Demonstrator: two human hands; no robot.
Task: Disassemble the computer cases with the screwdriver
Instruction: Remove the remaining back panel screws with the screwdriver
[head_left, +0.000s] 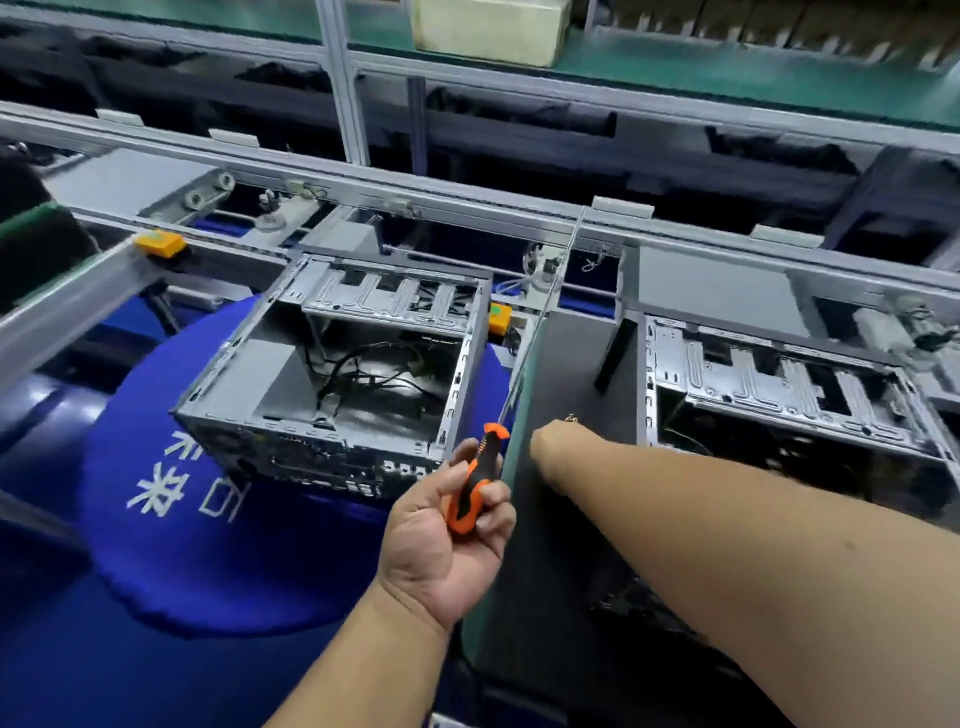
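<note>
Upright side panel (566, 395) between open cases (332, 358)

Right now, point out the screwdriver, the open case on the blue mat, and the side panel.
screwdriver (474, 493): head view, orange-black handle.
open case (270, 384): head view, inner floor.
side panel (566, 364): head view, flat grey face.

Factory assembly line, as far as I can read it. Long aluminium rails (363, 182) run across my view, with rollers and small fittings set between them. Grey uprights carry an upper shelf (727, 67) lined with green matting; a pale box (488, 28) sits on it. Two open computer cases along the line: one (337, 364) on a round blue pad (171, 519) printed with white characters, another (779, 395) to the right. Orange-yellow switch boxes (158, 242) are mounted on the frame. I note dark bundles stored under the shelf.
</note>
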